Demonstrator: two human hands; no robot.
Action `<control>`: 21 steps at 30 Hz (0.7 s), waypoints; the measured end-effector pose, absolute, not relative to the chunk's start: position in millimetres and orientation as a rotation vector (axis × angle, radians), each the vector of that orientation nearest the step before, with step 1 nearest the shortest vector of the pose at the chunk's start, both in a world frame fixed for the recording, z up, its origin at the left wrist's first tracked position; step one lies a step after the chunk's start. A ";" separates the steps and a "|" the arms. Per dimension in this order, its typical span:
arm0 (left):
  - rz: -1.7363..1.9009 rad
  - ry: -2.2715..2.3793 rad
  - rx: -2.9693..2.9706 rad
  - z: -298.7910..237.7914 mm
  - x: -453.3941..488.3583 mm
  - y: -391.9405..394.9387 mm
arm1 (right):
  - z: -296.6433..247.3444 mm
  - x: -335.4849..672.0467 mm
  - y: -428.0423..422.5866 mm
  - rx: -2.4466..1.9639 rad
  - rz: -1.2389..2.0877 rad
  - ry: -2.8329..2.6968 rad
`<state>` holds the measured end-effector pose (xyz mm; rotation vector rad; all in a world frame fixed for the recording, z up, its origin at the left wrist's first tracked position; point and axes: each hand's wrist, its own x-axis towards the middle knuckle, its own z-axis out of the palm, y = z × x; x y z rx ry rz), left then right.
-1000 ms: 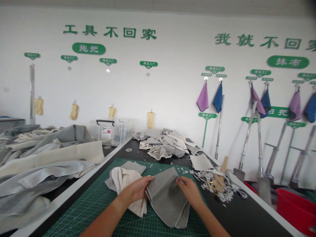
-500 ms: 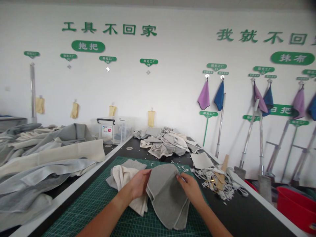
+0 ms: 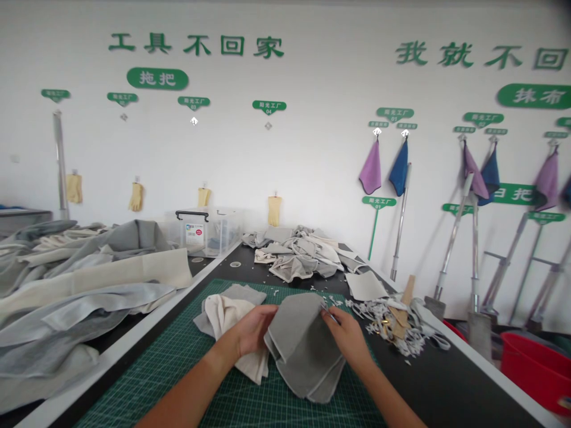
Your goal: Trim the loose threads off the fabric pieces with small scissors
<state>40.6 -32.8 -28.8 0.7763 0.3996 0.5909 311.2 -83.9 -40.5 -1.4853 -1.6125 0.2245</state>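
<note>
A grey fabric piece (image 3: 303, 351) with a rounded outline and layered edges hangs over the cutting mat (image 3: 165, 368). My left hand (image 3: 256, 330) pinches its left edge. In my right hand (image 3: 341, 327) is a small, slim metal tool (image 3: 330, 315), its tip against the upper right edge of the grey fabric; its exact kind is too small to make out. Behind my left hand, a cream and grey pile of cloth (image 3: 227, 312) rests on the mat.
White scraps and strips (image 3: 404, 333) lie on the right of the black table, near a pale square cloth (image 3: 366, 286). More grey pieces (image 3: 307, 252) are heaped farther back. Long fabric sheets (image 3: 89, 297) cover the left side, beside a clear plastic box (image 3: 223, 232). A red bucket (image 3: 530, 368) stands right.
The grey fabric piece has tilted slightly, its lower edge rising and shifting a little right. Both hands keep their hold. The view has tipped slightly.
</note>
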 end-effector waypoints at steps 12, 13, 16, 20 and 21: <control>0.675 0.633 0.714 -38.7 39.8 -20.1 | -37.4 311.0 -86.7 -1.534 0.204 -1.593; 0.695 0.635 0.737 -37.4 39.1 -19.7 | -37.6 311.8 -86.7 -1.537 0.198 -1.588; 0.800 0.648 0.796 -34.4 37.4 -17.1 | -38.1 315.7 -85.8 -1.562 0.164 -1.544; 0.905 0.733 0.827 -35.2 35.4 -11.9 | -39.5 321.5 -83.5 -1.629 0.126 -1.450; 0.909 0.720 0.841 -35.5 35.0 -11.6 | -39.9 322.6 -83.2 -1.640 0.125 -1.432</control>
